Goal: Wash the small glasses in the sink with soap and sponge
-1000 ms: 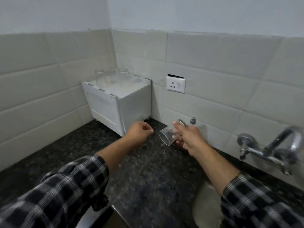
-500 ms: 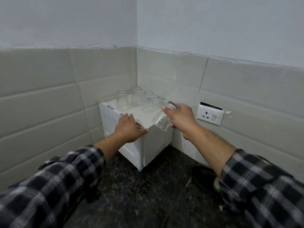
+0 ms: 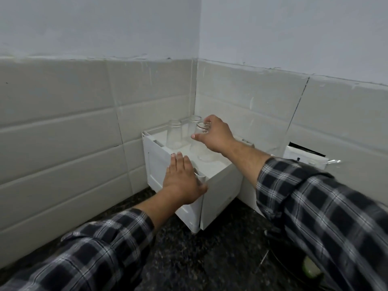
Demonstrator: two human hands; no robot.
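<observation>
Glasses stand upside down on top of a white box (image 3: 218,192) in the tiled corner: one (image 3: 173,134) at the back left, another (image 3: 194,122) behind it, and a third (image 3: 202,143) under the right hand (image 3: 216,136). By the look of it this is the putting-away end of a wash: clean glasses are being set out to dry here, though how many remain in the sink cannot be told, since the sink is out of view. The right arm reaches forward over the box, fingers curled around the raised base of the third glass, gripping it as it meets the top. The left hand (image 3: 181,182) lies flat, fingers spread and relaxed, on the near corner of the box, holding nothing.
</observation>
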